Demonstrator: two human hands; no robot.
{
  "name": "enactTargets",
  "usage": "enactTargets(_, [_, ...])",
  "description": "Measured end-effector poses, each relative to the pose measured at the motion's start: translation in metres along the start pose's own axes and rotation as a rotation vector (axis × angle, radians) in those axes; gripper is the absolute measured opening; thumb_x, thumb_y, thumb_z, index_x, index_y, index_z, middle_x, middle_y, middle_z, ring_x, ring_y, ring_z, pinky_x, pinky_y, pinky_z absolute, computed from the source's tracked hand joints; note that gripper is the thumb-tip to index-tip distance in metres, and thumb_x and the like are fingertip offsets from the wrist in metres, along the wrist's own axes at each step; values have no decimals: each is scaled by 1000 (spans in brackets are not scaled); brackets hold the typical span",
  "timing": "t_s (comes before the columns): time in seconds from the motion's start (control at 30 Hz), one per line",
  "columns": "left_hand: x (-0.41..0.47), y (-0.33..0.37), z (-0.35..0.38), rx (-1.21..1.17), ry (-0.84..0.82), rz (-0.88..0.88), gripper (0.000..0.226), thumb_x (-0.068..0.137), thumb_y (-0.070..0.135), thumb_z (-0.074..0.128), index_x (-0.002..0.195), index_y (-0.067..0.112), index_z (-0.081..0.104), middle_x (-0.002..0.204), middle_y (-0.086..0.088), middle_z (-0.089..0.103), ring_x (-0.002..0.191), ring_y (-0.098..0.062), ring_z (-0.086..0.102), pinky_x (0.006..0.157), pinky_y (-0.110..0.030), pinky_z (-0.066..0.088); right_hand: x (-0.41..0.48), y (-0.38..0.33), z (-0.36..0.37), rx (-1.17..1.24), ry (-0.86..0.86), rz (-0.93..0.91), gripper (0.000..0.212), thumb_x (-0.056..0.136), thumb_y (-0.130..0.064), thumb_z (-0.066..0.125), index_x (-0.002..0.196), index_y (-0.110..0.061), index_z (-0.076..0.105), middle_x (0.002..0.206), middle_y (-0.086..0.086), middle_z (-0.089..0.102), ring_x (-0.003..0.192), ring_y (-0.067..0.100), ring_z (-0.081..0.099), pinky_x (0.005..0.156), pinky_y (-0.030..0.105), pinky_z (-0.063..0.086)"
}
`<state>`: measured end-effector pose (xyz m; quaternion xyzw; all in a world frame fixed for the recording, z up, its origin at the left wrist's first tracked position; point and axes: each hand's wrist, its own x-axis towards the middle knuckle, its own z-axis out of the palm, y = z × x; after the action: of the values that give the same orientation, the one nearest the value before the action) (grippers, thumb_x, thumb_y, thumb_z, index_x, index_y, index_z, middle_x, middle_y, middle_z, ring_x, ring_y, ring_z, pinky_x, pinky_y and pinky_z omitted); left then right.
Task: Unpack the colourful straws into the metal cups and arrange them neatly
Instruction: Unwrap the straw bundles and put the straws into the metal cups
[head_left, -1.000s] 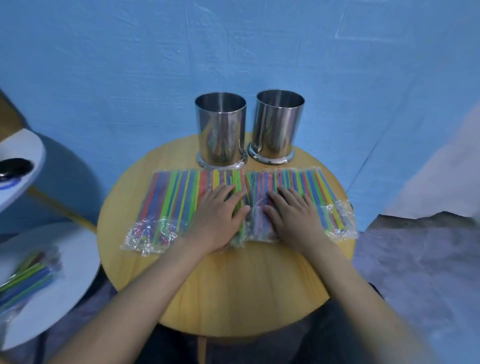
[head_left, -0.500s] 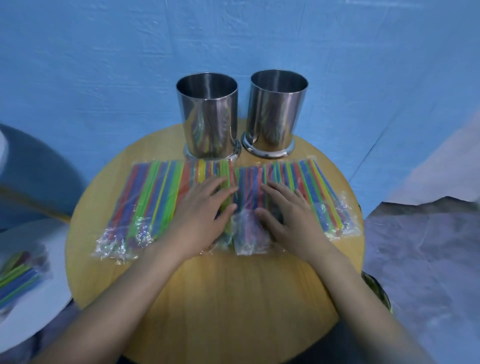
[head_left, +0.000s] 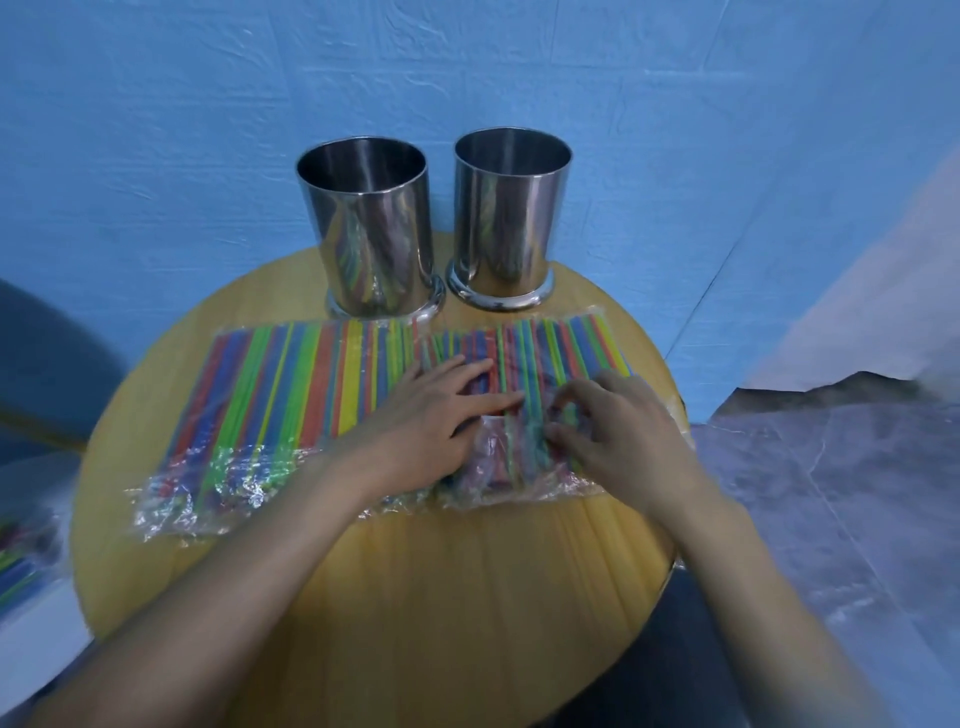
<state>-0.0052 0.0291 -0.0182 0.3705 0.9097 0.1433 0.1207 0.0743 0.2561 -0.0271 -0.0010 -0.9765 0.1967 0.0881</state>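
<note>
Two clear plastic packs of colourful straws lie side by side on the round wooden table (head_left: 467, 597). The left straw pack (head_left: 291, 395) lies untouched. My left hand (head_left: 441, 415) rests flat with straight fingers on the right straw pack (head_left: 561, 348). My right hand (head_left: 623, 436) has its fingers curled and pinches that pack's wrapper near its front end. Behind the packs stand two empty metal cups, the left cup (head_left: 363, 234) and the right cup (head_left: 506, 218), upright and close together.
A blue backdrop hangs right behind the cups. At the far left a white table (head_left: 31, 649) carries another straw pack (head_left: 15, 566). The wooden table's front half is bare wood. Grey floor shows to the right.
Both hands have shifted right onto the right pack. My right hand's fingers, flat before, now curl into the wrapper. The view has moved closer.
</note>
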Motion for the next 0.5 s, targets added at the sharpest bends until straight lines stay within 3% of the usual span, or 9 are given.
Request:
enactTargets(0.17, [2, 12, -2, -10, 85, 3, 56, 102, 18, 43, 148, 50, 43, 168, 6, 22, 157, -16, 10, 128, -52, -4, -3, 4, -4, -20, -3, 46, 26, 92, -50, 67, 97, -25, 59, 83, -9, 53, 85, 20, 49, 70, 33, 31])
enactTargets(0.33, [6, 26, 1, 50, 219, -23, 32, 101, 25, 54, 131, 32, 62, 157, 5, 42, 151, -17, 27, 127, -55, -4, -4, 10, -7, -41, -1, 153, 33, 95, -48, 64, 83, -19, 54, 65, -6, 53, 72, 24, 54, 64, 37, 37])
enactTargets(0.4, [10, 31, 2, 83, 211, -9, 30, 97, 18, 56, 126, 25, 59, 160, 3, 38, 155, -20, 20, 128, -51, -3, -3, 9, -7, -49, -18, 174, 37, 95, -51, 64, 79, -19, 54, 66, -4, 55, 71, 24, 55, 64, 37, 40])
enactTargets(0.5, [15, 39, 3, 18, 116, 34, 64, 91, -3, 52, 148, 23, 42, 170, 6, 14, 158, -13, 3, 128, -38, -3, -1, 8, -9, 4, -49, 193, 36, 94, -48, 66, 79, -17, 56, 67, -3, 58, 70, 22, 56, 61, 35, 37])
